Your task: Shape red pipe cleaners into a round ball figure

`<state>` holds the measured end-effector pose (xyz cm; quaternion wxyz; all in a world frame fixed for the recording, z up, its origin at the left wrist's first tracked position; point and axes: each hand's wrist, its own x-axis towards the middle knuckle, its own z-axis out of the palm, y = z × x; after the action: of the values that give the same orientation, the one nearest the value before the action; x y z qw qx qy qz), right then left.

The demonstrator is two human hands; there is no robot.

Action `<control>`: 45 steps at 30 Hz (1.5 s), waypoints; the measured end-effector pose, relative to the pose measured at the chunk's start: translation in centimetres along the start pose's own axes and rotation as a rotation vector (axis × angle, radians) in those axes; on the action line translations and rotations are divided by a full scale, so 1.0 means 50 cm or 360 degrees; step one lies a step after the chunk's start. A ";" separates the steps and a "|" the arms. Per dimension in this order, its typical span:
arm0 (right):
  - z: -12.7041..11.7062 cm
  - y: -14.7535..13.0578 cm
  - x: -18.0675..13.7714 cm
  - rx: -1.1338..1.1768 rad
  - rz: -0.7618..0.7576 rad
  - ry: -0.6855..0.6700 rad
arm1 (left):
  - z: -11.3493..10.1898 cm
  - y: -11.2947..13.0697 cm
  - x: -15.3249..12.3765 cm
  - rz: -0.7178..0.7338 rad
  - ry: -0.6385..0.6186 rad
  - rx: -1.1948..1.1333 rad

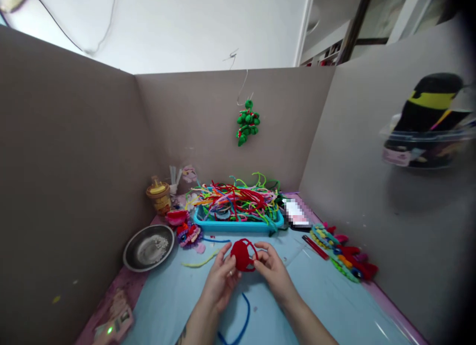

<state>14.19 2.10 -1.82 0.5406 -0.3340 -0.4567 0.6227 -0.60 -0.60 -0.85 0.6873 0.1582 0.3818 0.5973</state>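
Both hands meet over the light blue mat [316, 295] at the table's middle. My left hand [220, 280] and my right hand [273, 269] pinch a small red pipe-cleaner piece [243, 255] between their fingertips, a rounded wad with a thin loop on its right side. A blue pipe cleaner [238, 325] lies curved on the mat just below my wrists. A yellow-green pipe cleaner [199, 261] lies left of my left hand.
A blue tray [238, 225] heaped with coloured pipe cleaners stands behind my hands. A metal bowl [148, 247] sits at the left, finished colourful pieces [344, 258] at the right. Grey partition walls [74, 186] enclose the table; a green ornament [247, 122] hangs on the back wall.
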 end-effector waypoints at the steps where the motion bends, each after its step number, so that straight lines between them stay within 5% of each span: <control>1: -0.001 0.002 0.002 -0.0013 0.0017 -0.0017 | 0.001 0.002 -0.002 -0.0030 -0.0041 -0.0001; 4: -0.011 -0.002 0.009 -0.0044 0.0088 0.0023 | 0.003 0.009 -0.005 -0.0032 -0.0085 -0.0021; 7: -0.035 -0.039 0.017 -0.0009 0.0231 0.0406 | -0.003 0.019 0.001 0.0003 -0.0006 -0.0116; 11: -0.060 -0.132 0.023 0.0050 0.0044 0.0698 | -0.011 0.029 0.015 0.0002 0.0134 -0.0296; 14: -0.045 -0.196 0.055 -0.0383 -0.0148 0.0570 | -0.008 0.029 0.019 -0.0008 0.0171 -0.0396; 16: -0.019 -0.218 0.104 -0.0866 -0.0305 0.0265 | -0.004 0.027 0.018 -0.0018 0.0160 -0.0422; 19: 0.030 -0.216 0.209 -0.1411 -0.0380 -0.0006 | 0.000 0.026 0.016 -0.0022 0.0131 -0.0422; 22: 0.076 -0.189 0.313 -0.1881 -0.0395 0.0039 | -0.001 0.031 0.015 -0.0005 0.0173 -0.0473; 30: 0.151 -0.109 0.447 -0.1933 -0.0302 0.0320 | -0.001 0.036 0.010 0.0006 0.0197 -0.0663; 34: 0.163 -0.140 0.478 -0.1754 -0.0416 0.0486 | -0.002 0.034 0.010 0.0060 0.0211 -0.0658; 39: 0.143 -0.263 0.453 -0.1493 -0.0698 0.0592 | -0.009 0.038 0.012 0.0221 0.0233 -0.0559; 41: 0.119 -0.295 0.398 -0.1223 -0.0826 0.0515 | -0.012 0.043 0.011 0.0262 0.0202 -0.0510; 45: 0.058 -0.277 0.228 -0.1115 -0.0631 0.0338 | -0.010 0.056 0.002 0.0408 0.0046 -0.0410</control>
<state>14.44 12.62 13.00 0.5477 -0.4656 -0.6382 0.2755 -2.93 0.05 0.69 0.6146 0.1077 0.2887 0.7262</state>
